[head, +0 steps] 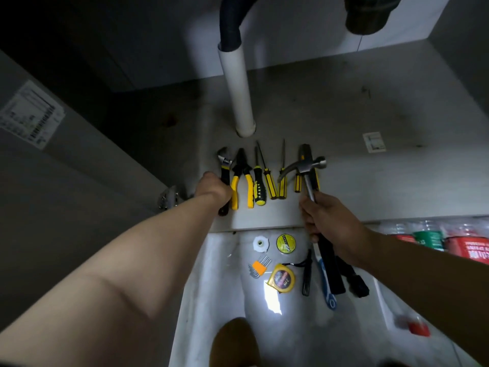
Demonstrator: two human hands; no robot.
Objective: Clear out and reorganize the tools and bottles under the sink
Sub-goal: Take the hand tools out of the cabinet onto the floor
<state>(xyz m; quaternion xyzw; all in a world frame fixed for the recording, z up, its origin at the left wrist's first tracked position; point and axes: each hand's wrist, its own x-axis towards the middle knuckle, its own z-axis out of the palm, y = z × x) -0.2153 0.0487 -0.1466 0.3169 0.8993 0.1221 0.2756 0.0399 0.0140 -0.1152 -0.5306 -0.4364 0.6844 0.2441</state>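
Note:
On the cabinet floor (pixel 344 181) under the sink lies a row of tools: an adjustable wrench (pixel 225 165), yellow-handled pliers (pixel 242 176), and several yellow-and-black screwdrivers (pixel 267 181). My left hand (pixel 211 190) grips the black handle of the wrench at the row's left end. My right hand (pixel 325 215) grips the black handle of a claw hammer (pixel 304 168), whose steel head hangs over the right end of the row, above another yellow tool (pixel 298 181).
A white drain pipe (pixel 238 86) rises from the cabinet floor behind the tools. On the room floor in front lie tape rolls (pixel 285 243), a yellow tape measure (pixel 281 278), hex keys (pixel 259 266), a blue-handled tool (pixel 326 284) and dark tools. Bottles (pixel 428 239) lie at right.

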